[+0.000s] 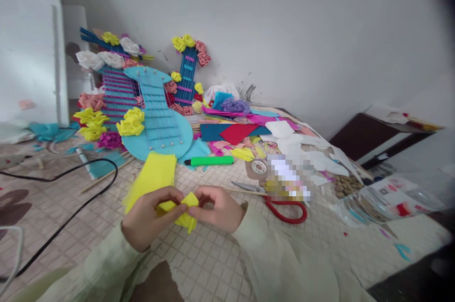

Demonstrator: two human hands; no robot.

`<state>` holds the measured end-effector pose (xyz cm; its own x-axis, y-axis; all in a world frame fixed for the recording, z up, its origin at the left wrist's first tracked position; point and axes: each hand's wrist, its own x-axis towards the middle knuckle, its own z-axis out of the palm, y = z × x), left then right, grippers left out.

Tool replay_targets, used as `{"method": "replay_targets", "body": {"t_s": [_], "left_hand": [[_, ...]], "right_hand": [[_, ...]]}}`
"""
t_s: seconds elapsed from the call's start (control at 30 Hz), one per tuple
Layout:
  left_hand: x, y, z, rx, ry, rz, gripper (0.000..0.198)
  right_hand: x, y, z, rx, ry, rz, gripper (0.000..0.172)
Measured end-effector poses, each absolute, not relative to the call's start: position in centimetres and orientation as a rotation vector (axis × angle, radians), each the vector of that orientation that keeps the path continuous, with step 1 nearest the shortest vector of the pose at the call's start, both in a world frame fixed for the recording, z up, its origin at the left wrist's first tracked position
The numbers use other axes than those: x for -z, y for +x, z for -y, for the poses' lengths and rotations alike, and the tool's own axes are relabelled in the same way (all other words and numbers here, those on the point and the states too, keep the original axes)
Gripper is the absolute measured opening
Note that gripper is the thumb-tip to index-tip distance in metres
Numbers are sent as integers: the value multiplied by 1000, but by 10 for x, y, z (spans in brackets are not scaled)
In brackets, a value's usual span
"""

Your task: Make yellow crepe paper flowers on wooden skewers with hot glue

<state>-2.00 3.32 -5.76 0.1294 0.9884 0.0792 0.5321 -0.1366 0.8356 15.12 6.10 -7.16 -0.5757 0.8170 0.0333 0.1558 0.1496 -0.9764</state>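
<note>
Between my two hands is a folded piece of yellow crepe paper [187, 219], pinched from both sides. My left hand [151, 216] grips its left part between thumb and fingers. My right hand [218, 207] pinches the right edge with thumb and forefinger. A flat yellow crepe sheet [156, 174] lies just behind my left hand. Past the hands, a green marker [211, 161] rests on the tabletop. To the right of my right hand lie scissors with red handles [287, 219]; a thin stick crosses near their blades.
At the back left stand a light-blue guitar-shaped board [159, 112] and other blue pieces trimmed with paper flowers [131, 122]. A black cable [71, 216] crosses the left side. Paper scraps [241, 133] and purple yarn [236, 105] lie behind; pebbles [346, 184] and a clear plastic container [384, 202] sit right.
</note>
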Motion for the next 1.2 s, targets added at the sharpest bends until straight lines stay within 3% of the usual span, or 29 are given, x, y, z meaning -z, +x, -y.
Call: {"method": "replay_targets", "body": {"t_s": [0.27,0.4,0.57,0.87,1.03,1.2], "left_hand": [[55,-22,-34,-911,1510,-1414,20],[61,-21,-34,-895,1426,-1389,36],[60,-18,-33,-795,1580,-1449,25],[57,-20,-35,-756,1740,-1537,23],[59,-16,-35,-900,1646,-1485,17],[63,-20,-35,-921,1514,-1502,22]], "right_hand": [[72,150,-61,-1441,-963,1727,24],[75,149,-60,-1312,-943,1765,22],[76,148,-58,-1286,-917,1824,18],[78,147,-59,-1346,-937,1799,9],[79,146,-59,-1302,-928,1827,12],[70,168,-77,-798,-1103,2095,32]]}}
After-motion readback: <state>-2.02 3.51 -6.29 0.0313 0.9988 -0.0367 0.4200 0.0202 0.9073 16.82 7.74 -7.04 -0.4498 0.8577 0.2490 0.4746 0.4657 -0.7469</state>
